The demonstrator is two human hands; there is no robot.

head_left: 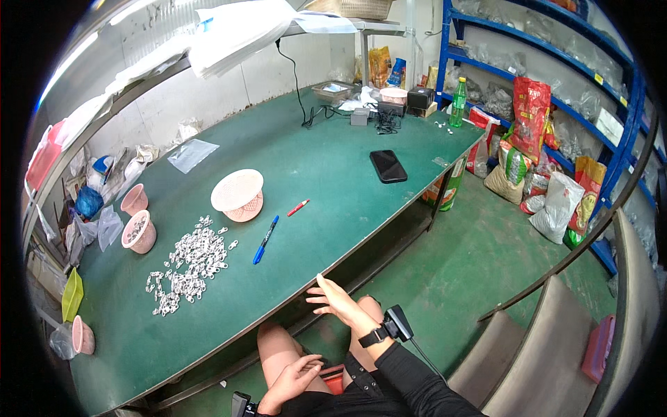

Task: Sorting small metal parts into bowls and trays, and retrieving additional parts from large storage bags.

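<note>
My right hand (pixel 337 300) is raised by the table's front edge, its fingers apart and nothing in them. Lower down, my left hand (pixel 295 381) rests over my thigh with its fingers loosely stretched, holding nothing. On the green table (pixel 306 153) lies a loose pile of small whitish parts with ring-like ends (pixel 194 260). Right of the pile are a blue marker pen (pixel 265 240) and a short red pencil or crayon (pixel 299 208). A pink basket with a pale round top (pixel 237 193) stands behind them. One pink cup-shaped basket (pixel 139 233) holds some small parts.
Further right on the table lies a black phone (pixel 388 167). A green bottle (pixel 458 103), cables and small boxes (pixel 420 101) stand at the far end. Two more pink baskets (pixel 83 335) sit along the left. Blue shelving (pixel 542 90) and filled bags (pixel 556 206) line the right side.
</note>
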